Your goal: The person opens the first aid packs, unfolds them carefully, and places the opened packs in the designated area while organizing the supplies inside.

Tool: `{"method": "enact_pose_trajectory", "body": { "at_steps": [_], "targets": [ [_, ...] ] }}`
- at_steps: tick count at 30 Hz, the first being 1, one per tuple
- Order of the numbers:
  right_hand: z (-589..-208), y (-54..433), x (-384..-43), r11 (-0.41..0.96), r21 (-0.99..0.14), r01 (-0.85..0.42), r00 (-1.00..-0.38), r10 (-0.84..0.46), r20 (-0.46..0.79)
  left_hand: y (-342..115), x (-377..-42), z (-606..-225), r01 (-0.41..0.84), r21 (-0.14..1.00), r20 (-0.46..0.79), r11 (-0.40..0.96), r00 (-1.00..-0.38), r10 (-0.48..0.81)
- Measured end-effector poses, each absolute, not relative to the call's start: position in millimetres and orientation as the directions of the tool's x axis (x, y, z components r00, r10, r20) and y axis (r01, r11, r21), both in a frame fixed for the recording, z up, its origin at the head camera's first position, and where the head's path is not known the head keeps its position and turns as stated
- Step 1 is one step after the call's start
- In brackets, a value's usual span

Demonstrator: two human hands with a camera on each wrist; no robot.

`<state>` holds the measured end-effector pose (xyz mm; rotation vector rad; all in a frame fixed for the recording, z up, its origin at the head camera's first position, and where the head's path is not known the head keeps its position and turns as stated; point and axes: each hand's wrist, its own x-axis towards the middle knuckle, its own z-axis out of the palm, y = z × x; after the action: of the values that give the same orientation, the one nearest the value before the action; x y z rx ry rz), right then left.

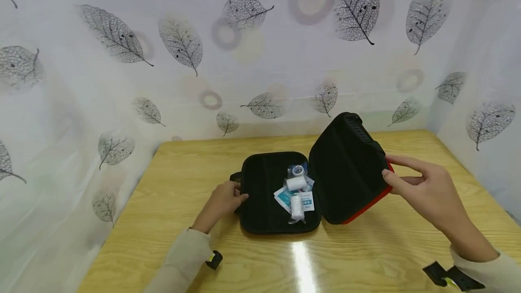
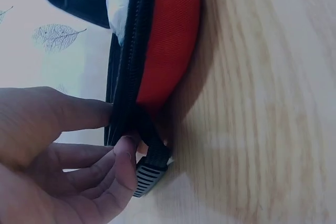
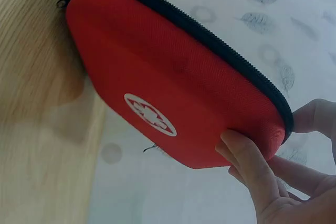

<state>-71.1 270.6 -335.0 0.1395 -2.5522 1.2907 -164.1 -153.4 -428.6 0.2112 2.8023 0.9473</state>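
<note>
A red first-aid case [image 1: 256,193] lies unfolded on the table, black lining upward in its base. Its lid [image 1: 350,171] stands tilted up on the right, with a white cross emblem [image 3: 150,115] on its red outside. My left hand [image 1: 223,200] pinches the base's left rim beside the black strap handle [image 2: 152,169], thumb on the zipper edge. With thumb and fingers, my right hand [image 1: 431,189] grips the lid's outer edge. In the base lie wrapped white bandage rolls [image 1: 297,208], a small tape roll [image 1: 298,171] and flat white-and-teal packets [image 1: 282,199].
The light wooden table [image 1: 183,166] reaches back to a pale curtain [image 1: 260,67] printed with leaves, which also hangs at both sides. Black wrist straps [image 1: 214,259] sit on my light sleeves [image 1: 181,261]. A zipper pull [image 3: 63,3] sticks out near the hinge.
</note>
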Motion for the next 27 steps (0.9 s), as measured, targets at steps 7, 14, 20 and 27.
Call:
{"method": "enact_pose_trajectory", "body": {
  "at_steps": [7, 14, 20, 27],
  "targets": [
    [-357, 299, -74, 0.454, -0.882, -0.127, -0.988, 0.022, 0.153, -161, -164, -429, 0.095, 0.599, -0.077, 0.795, -0.982, 0.175],
    [-374, 317, -76, 0.334, -0.942, -0.015, -1.0, 0.014, 0.021, -166, -165, -425, 0.084, 0.572, -0.062, 0.816, -0.987, 0.145],
    [-391, 325, -80, 0.349, -0.928, 0.127, -0.992, 0.029, -0.125, -169, -168, -423, 0.119, 0.554, -0.027, 0.824, -0.987, 0.16],
    [-413, 332, -80, 0.335, -0.911, 0.241, -0.967, 0.002, -0.255, -172, -171, -422, 0.073, 0.556, -0.065, 0.828, -0.989, 0.131]
  ]
}}
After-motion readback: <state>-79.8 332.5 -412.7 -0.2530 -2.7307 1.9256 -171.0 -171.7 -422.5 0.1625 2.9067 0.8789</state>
